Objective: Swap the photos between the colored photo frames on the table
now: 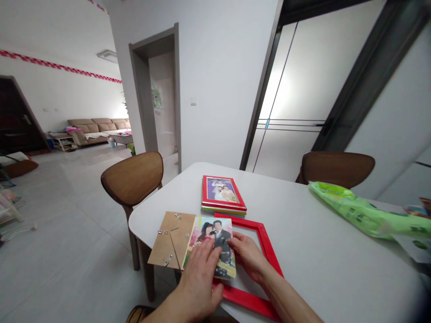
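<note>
My left hand (200,278) lies flat across the lower part of a printed photo (218,232) of two people, its fingers stretched out. At the photo's right edge, my right hand (248,255) grips it between thumb and fingers. The photo partly covers an empty red picture frame (269,246), which lies flat on the table beneath my hands. To the left is a brown backing board (183,224) with small metal clips and a thin stand or cord across it; it reaches over the table's edge. My left hand hides the photo's lower left.
Beyond the hands, a red-framed picture (220,192) lies on another frame on the white table (299,224). A green plastic bag (363,215) rests at the right. Wooden chairs stand at the left (134,177) and far right (336,168). A sofa (97,130) is in the background.
</note>
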Motion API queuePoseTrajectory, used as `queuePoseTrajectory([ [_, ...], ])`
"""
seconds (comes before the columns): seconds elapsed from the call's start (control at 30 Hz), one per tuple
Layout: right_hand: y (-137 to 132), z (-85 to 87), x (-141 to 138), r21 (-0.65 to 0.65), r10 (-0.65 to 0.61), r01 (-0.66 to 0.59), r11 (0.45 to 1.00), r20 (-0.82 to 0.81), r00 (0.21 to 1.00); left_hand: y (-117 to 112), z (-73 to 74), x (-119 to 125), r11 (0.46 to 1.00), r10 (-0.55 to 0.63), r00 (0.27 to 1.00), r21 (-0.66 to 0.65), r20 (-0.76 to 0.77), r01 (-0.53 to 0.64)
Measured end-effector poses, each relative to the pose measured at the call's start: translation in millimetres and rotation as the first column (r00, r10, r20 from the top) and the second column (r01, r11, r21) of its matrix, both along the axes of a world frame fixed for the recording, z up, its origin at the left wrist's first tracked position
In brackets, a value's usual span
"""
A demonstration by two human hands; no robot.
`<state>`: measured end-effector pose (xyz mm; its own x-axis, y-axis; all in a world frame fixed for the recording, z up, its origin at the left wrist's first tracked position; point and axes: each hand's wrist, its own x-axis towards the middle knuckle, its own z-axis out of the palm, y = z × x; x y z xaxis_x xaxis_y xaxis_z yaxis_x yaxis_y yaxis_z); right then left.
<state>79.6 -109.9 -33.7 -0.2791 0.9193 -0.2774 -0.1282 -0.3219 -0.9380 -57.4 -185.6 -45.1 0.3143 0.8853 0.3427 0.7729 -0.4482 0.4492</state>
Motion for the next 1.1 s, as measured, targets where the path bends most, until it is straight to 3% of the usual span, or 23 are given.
queuePoseTrajectory([
  [0.1,-9.6,26.4,-6.2,0.08,-0.073,0.077,0.994,-0.053,0.996,6.9,1.7,3.6,0.994,-0.013,0.999,0.11,0.049,0.007],
  [0.17,-17.2,44.1,-6.7,0.141,-0.083,0.095,0.985,-0.094,0.992,8.9,8.6,3.9,0.979,-0.044,0.981,0.204,0.188,0.005],
  [0.23,-22.9,51.4,-4.1,0.18,-0.093,0.115,0.977,-0.129,0.987,8.7,18.8,6.9,0.974,-0.052,0.917,0.222,0.395,-0.041],
  [0.3,-25.5,44.2,0.4,0.138,-0.189,0.205,0.969,-0.117,0.975,7.3,28.3,14.9,0.986,0.011,0.766,0.12,0.642,-0.115],
  [0.37,-25.6,26.5,5.4,-0.002,-0.285,0.286,0.958,-0.092,0.954,6.3,33.6,27.5,0.989,0.129,0.522,-0.068,0.843,-0.133],
  [0.43,-24.5,7.9,11.0,-0.119,-0.322,0.305,0.945,-0.157,0.934,6.6,33.6,40.8,0.969,0.246,0.27,-0.241,0.931,-0.053],
  [0.47,-23.7,1.1,14.5,-0.135,-0.333,0.31,0.941,-0.215,0.918,7.3,31.9,46.1,0.957,0.284,0.183,-0.289,0.941,0.004],
  [0.53,-21.8,-5.1,24.7,-0.109,-0.364,0.347,0.931,-0.291,0.885,9.3,26.5,51.4,0.943,0.311,0.104,-0.32,0.945,0.087],
  [0.6,-18.6,-2.9,39.7,-0.088,-0.385,0.375,0.923,-0.241,0.891,11.6,20.1,49.0,0.94,0.311,0.129,-0.324,0.942,0.106],
  [0.67,-13.4,2.6,57.1,-0.083,-0.341,0.333,0.939,-0.114,0.933,12.9,13.8,41.5,0.933,0.322,0.226,-0.349,0.919,0.09],
  [0.83,4.3,6.1,80.6,-0.011,-0.246,0.249,0.968,0.134,0.96,7.0,2.3,28.7,0.943,0.249,0.702,-0.332,0.667,-0.019],
  [0.9,10.5,2.1,77.4,0.01,-0.249,0.251,0.968,0.183,0.951,2.3,-0.8,29.3,0.96,0.185,0.836,-0.278,0.516,-0.041],
  [1.0,17.5,-6.2,68.9,0.062,-0.237,0.229,0.971,0.24,0.941,-3.6,-3.9,30.8,0.975,0.1,0.93,-0.22,0.354,-0.021],
  [1.1,22.9,-12.8,66.2,0.194,-0.254,0.193,0.962,0.372,0.893,-7.0,-2.6,30.0,0.979,0.055,0.966,-0.204,0.254,-0.002],
])
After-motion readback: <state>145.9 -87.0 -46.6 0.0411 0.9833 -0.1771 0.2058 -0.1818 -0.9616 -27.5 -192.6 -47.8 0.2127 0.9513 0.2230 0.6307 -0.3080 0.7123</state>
